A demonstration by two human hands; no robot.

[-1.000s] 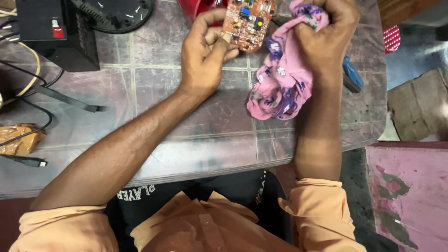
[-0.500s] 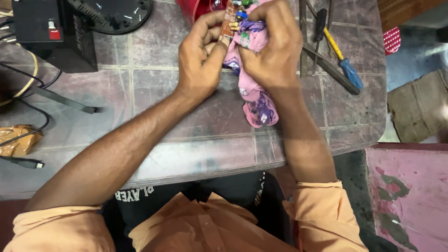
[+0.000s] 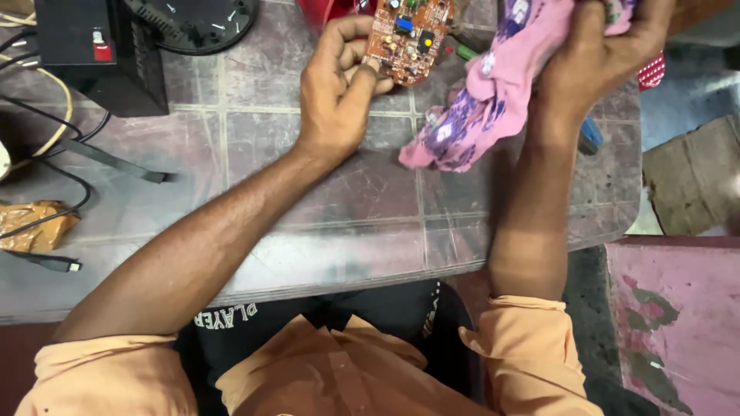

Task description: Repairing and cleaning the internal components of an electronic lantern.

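Observation:
My left hand (image 3: 335, 92) grips the lower edge of a brown circuit board (image 3: 407, 35) studded with small components, holding it above the tiled tabletop (image 3: 254, 177) near the far edge. My right hand (image 3: 597, 54) is shut on a pink cloth with purple print (image 3: 478, 100), which hangs from it down and to the left, its end resting on the table. The cloth is apart from the board, to its right.
A black box with a red switch (image 3: 100, 50) and a round black dial plate (image 3: 196, 23) stand at the far left. Black cables (image 3: 69, 146) and a crumpled brown wrapper (image 3: 31, 223) lie at the left. A blue-handled tool (image 3: 592, 135) peeks out behind my right wrist.
Half a second ago both hands were together with the cloth pressed on the board. My right hand has since pulled the cloth away to the right, and the board is uncovered.

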